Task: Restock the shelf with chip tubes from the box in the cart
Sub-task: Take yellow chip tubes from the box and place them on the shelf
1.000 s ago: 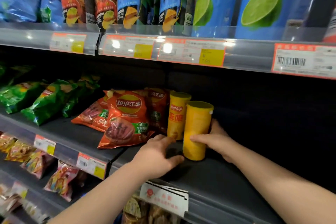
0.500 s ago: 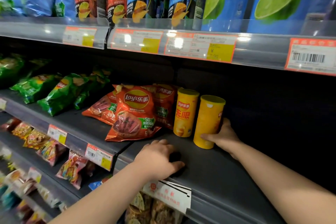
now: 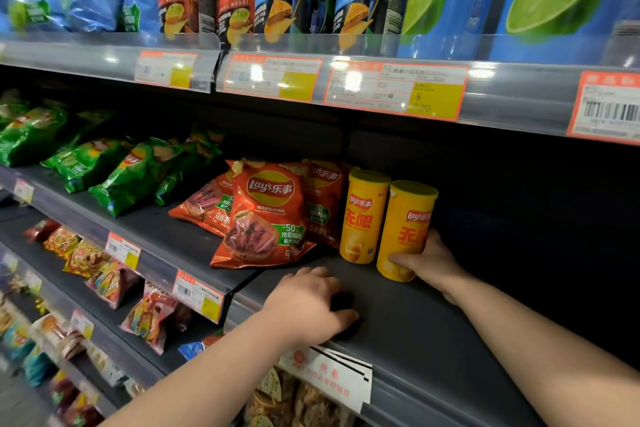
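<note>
Right hand point(image 3: 427, 262), centre right: fingers wrapped round the lower side of a tube point(image 3: 405, 229) standing upright on the shelf point(image 3: 433, 340). A second tube point(image 3: 363, 217) touches it on the left, against the red bags point(image 3: 266, 215). Left hand point(image 3: 308, 305), lower centre, rests curled on the shelf front; cannot tell if it holds anything. Judgement: early stage, only two tubes on the shelf. Box and cart out of view.
</note>
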